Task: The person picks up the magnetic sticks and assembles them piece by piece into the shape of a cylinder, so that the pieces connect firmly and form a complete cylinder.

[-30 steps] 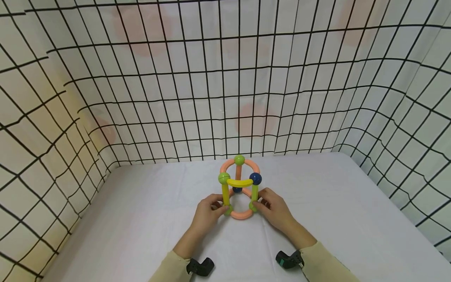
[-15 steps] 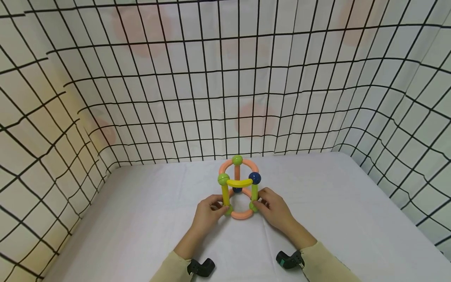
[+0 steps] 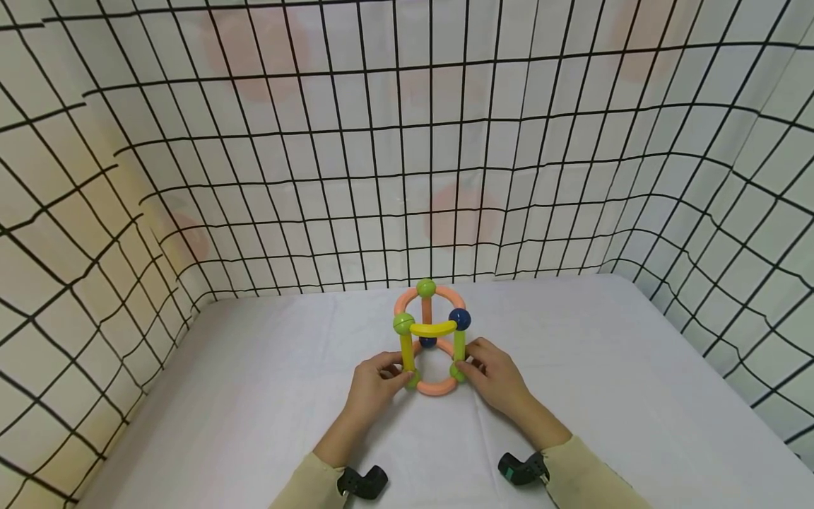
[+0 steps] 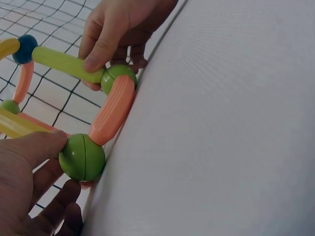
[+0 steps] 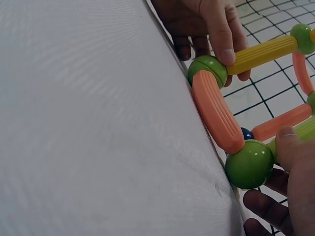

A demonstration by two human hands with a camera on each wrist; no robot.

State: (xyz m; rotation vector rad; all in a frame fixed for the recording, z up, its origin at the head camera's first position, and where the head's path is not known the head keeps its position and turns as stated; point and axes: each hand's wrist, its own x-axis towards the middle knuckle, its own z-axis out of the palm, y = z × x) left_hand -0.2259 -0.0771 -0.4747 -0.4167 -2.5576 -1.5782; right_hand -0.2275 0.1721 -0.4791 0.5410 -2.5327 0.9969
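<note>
A cage-like frame of magnetic rods and balls stands upright on the table. Its upper ring joins a yellow curved rod (image 3: pixel 434 330) and coral curved rods to a navy ball (image 3: pixel 460 319) and two green balls. Coral curved rods (image 4: pixel 113 110) form the lower ring. My left hand (image 3: pixel 372 382) pinches the foot of the yellow upright rod (image 3: pixel 407 351), by a green ball (image 4: pixel 82 157). Opposite, my right hand (image 3: pixel 496 375) pinches the foot of the light green upright rod (image 3: pixel 460 346), close to another green ball (image 5: pixel 250 164). A coral upright rod (image 3: pixel 427 309) stands behind.
White cloth covers the table (image 3: pixel 254 396). Behind it rises a white wall (image 3: pixel 356 162) with a black grid, which continues along both sides. Black wrist cameras (image 3: pixel 364 483) sit at both sleeve cuffs.
The upper part of the frame has shifted slightly left, most visibly the back green ball. Both hands keep their places and their pinch on the uprights.
</note>
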